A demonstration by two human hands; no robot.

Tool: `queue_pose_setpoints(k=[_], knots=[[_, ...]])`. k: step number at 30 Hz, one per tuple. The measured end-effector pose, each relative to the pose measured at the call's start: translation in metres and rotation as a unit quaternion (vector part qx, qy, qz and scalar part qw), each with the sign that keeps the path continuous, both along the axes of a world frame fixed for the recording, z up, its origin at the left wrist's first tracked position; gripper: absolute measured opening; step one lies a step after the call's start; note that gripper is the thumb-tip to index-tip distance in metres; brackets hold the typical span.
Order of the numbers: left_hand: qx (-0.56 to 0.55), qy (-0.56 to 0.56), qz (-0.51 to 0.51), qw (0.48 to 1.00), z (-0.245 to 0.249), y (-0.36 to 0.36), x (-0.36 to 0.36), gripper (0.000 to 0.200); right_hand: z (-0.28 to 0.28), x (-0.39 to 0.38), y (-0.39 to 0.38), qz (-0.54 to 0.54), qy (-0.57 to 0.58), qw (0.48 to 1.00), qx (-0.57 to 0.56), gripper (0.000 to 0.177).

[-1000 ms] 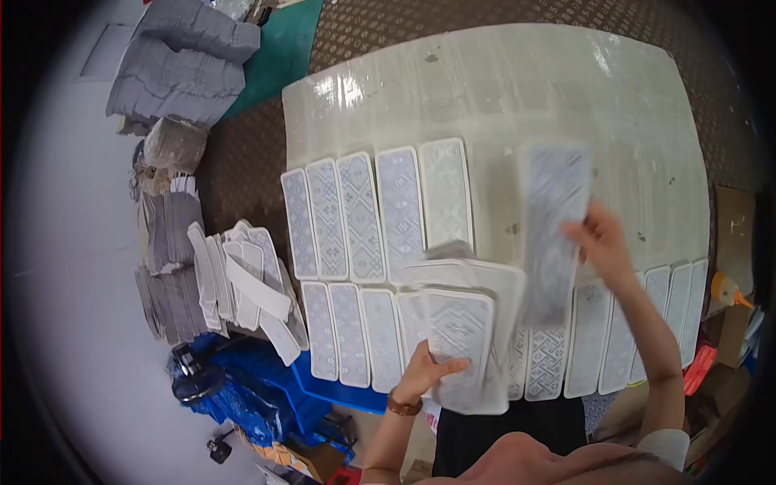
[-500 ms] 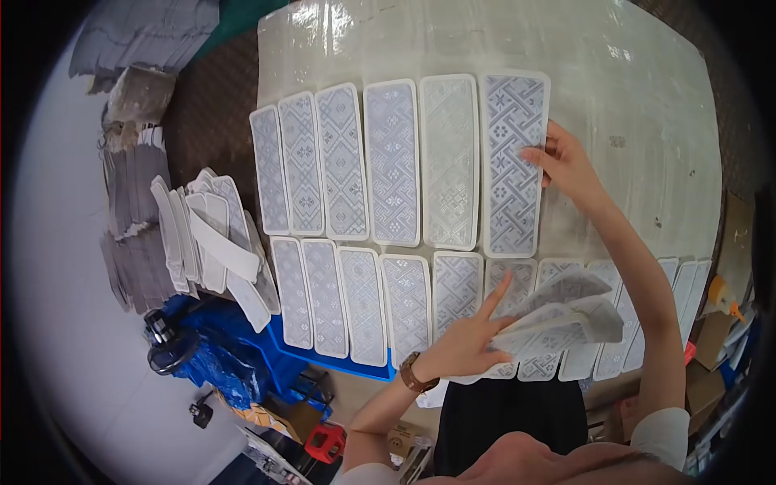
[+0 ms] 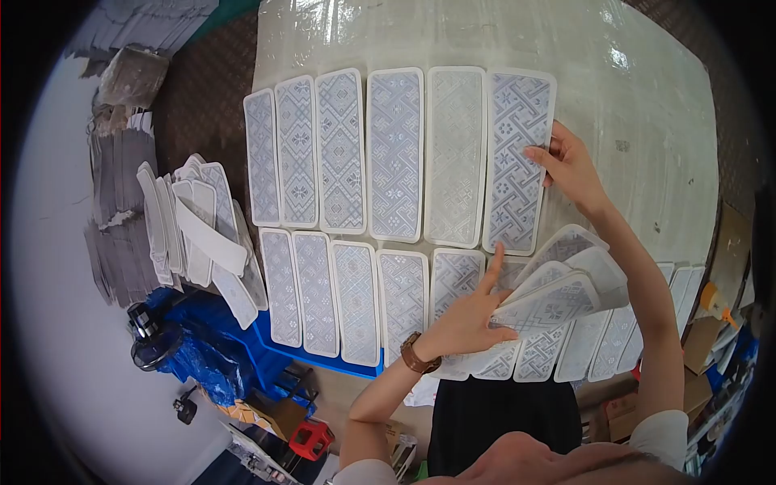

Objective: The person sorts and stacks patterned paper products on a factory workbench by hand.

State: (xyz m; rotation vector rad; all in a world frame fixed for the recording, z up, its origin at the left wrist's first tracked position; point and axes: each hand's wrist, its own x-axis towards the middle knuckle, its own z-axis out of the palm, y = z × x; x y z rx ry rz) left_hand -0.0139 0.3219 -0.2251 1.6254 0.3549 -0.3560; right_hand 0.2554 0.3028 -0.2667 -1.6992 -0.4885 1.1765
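Observation:
My right hand (image 3: 572, 168) pinches the right edge of a long, round-cornered panel (image 3: 517, 162) with a blue-grey lattice pattern and pale border. That panel lies at the right end of the upper row. In my left hand (image 3: 465, 325), below it, is a fanned bunch of similar patterned panels (image 3: 550, 301), gripped between thumb and fingers. The left index finger is stretched out, its tip at the lattice panel's lower edge. Immediately left of the lattice panel lies a paler, greenish panel (image 3: 455, 158). The bunch covers part of the lower row, where another patterned panel (image 3: 354, 303) lies.
The panels lie on a table with a glossy pale cover (image 3: 638, 105). A loose pile of panels (image 3: 202, 234) sits at the left, beside grey stacks (image 3: 121, 194). Below the table's left edge are a blue crate (image 3: 323, 361) and a red stool (image 3: 311, 439).
My left hand has moved up slightly, bringing its index fingertip to the lattice panel's lower edge. The held bunch has shifted and fanned a little. My right hand keeps its pinch.

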Motion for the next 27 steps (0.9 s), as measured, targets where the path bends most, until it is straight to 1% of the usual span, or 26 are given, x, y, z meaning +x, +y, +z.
queue_pose_setpoints(k=[2,4,5,8,9,12,15,17,19,20,21,22,24,25,26,27], knots=[[0.011,0.005,0.005,1.0,0.0,0.003,0.002,0.065,-0.001,-0.002,0.0,-0.007,-0.005,1.0,-0.01,0.033],[0.008,0.001,0.002,1.0,-0.004,0.005,0.001,0.065,-0.001,-0.003,0.0,-0.018,-0.018,0.999,-0.03,0.039],[0.005,-0.002,0.0,1.0,-0.006,0.006,0.001,0.065,-0.003,-0.003,-0.001,-0.02,-0.021,0.999,-0.029,0.039],[-0.004,-0.01,-0.003,1.0,-0.009,0.008,0.002,0.065,-0.007,-0.005,-0.002,-0.032,-0.224,0.974,0.03,0.06],[-0.011,-0.008,-0.004,1.0,-0.009,0.008,0.001,0.065,-0.002,-0.006,-0.003,-0.035,-0.226,0.973,0.03,0.06],[-0.016,-0.019,-0.004,1.0,-0.014,0.006,0.0,0.065,0.012,-0.007,0.001,-0.028,-0.271,0.962,-0.025,0.081],[-0.014,-0.039,0.003,0.999,-0.016,0.007,0.0,0.066,0.013,-0.007,0.003,-0.03,-0.29,0.956,-0.039,0.084],[-0.048,-0.019,0.0,0.999,-0.015,0.01,0.0,0.068,0.011,-0.004,0.002,-0.031,-0.299,0.953,-0.046,0.086],[-0.064,-0.008,-0.002,0.998,-0.015,0.013,0.001,0.07,0.004,0.0,-0.001,0.037,-0.351,0.934,-0.043,0.08],[-0.08,-0.006,-0.006,0.997,-0.015,0.014,0.001,0.077,0.001,0.0,-0.002,0.071,-0.376,0.923,-0.042,0.076],[-0.096,-0.003,-0.011,0.995,-0.016,0.015,0.002,0.085,-0.002,0.0,-0.003,0.07,-0.376,0.923,-0.043,0.076],[-0.111,-0.002,-0.015,0.994,-0.016,0.016,0.002,0.094,-0.003,0.0,-0.002,0.09,-0.424,0.899,-0.059,0.072],[-0.108,-0.005,-0.001,0.994,-0.017,0.016,0.002,0.092,-0.005,-0.001,0.0,0.129,-0.519,0.84,-0.091,0.065],[-0.106,-0.008,0.015,0.994,-0.017,0.015,0.001,0.091,-0.006,-0.001,0.003,0.126,-0.521,0.839,-0.094,0.065],[-0.105,-0.014,0.027,0.994,-0.017,0.013,0.0,0.089,-0.007,-0.002,0.008,0.127,-0.599,0.786,-0.079,0.06],[-0.101,0.019,0.03,0.994,-0.016,0.013,-0.003,0.084,-0.007,-0.001,0.012,0.123,-0.678,0.721,-0.071,0.057]])
